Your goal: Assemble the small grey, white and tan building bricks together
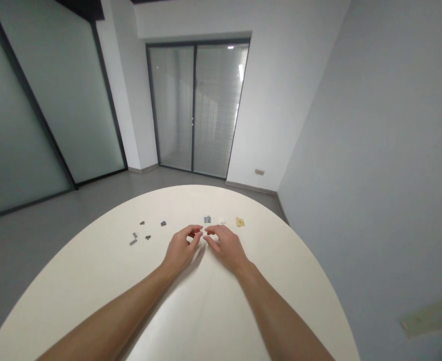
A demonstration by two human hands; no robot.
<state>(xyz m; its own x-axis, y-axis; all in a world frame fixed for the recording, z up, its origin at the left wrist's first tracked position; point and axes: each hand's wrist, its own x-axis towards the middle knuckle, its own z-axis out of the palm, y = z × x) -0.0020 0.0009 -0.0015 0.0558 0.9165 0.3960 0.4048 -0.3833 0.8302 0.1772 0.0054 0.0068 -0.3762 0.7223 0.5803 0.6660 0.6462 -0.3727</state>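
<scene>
My left hand (182,246) and my right hand (226,245) meet over the middle of the round table, thumbs and fingers bent in a pinch. Between their fingertips is a small pale piece (204,232), mostly hidden and too small to name. Just beyond my fingers lies a grey-blue studded piece (207,219), like a toy building brick. Beside it, past my right hand, are small white pieces (223,220) and a flat tan piece (240,221) with a darker mark on it.
On the left of the white table (93,281) lie a dark grey piece (163,223), two small dark pieces, one of them a little dark piece (148,237), and light grey pieces (133,241). The table's curved far edge faces a glass door (192,110) and white walls.
</scene>
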